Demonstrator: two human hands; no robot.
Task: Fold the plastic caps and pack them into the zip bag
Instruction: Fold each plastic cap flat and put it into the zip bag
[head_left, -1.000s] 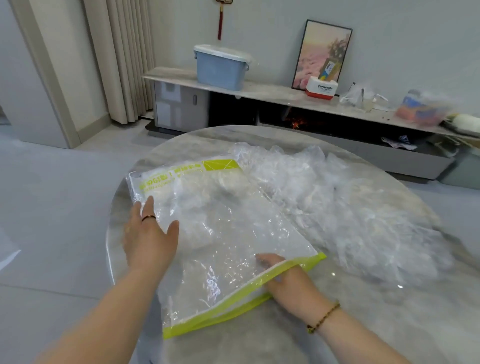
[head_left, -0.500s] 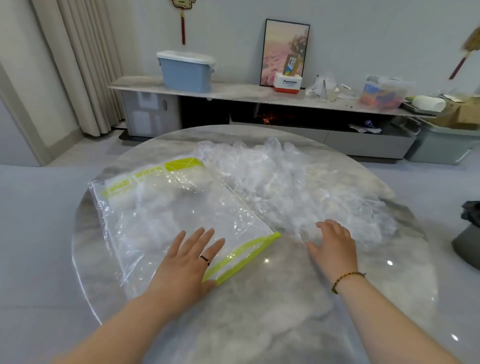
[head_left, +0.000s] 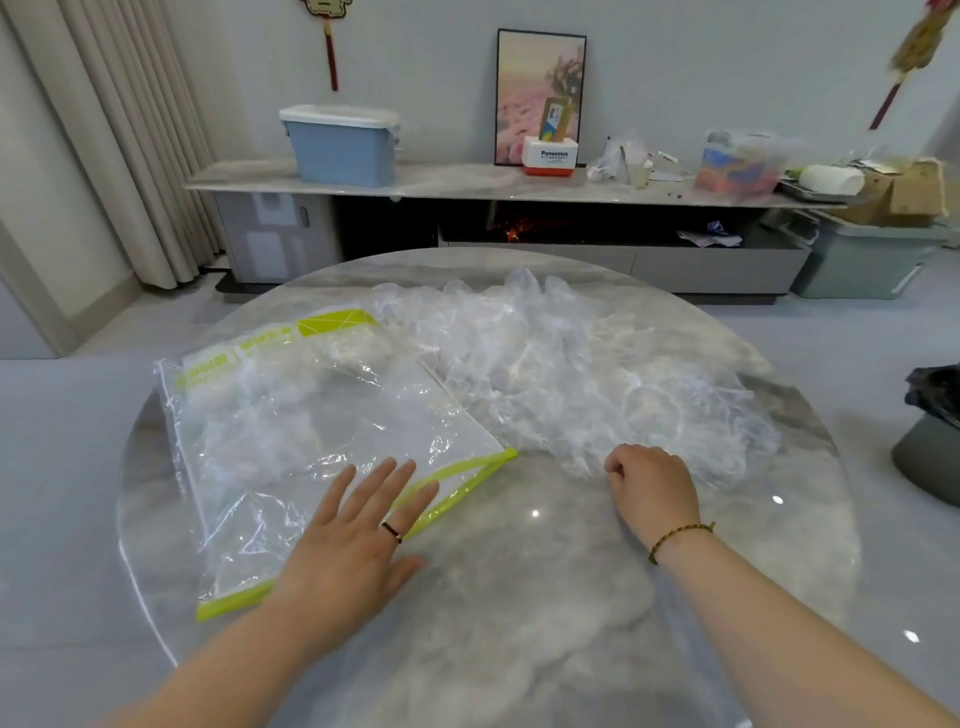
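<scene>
A clear zip bag (head_left: 311, 431) with a yellow-green zip strip lies flat on the left half of the round marble table (head_left: 519, 597), with some crumpled plastic inside it. My left hand (head_left: 358, 540) rests flat on the bag's near edge, fingers spread straight over the zip strip. A loose heap of clear plastic caps (head_left: 571, 374) covers the table's middle and right. My right hand (head_left: 652, 488) is at the heap's near edge with its fingers curled round a bit of the thin plastic.
Beyond the table runs a long low cabinet (head_left: 467, 182) with a blue lidded box (head_left: 340, 145), a framed picture (head_left: 540, 98) and assorted clutter. A dark bin (head_left: 930, 452) stands on the floor at the right. Curtains hang at the left.
My right hand left the bag's zip edge, moved right to the heap of caps and curled its fingers into it. My left hand slid from the bag's far left to its near edge.
</scene>
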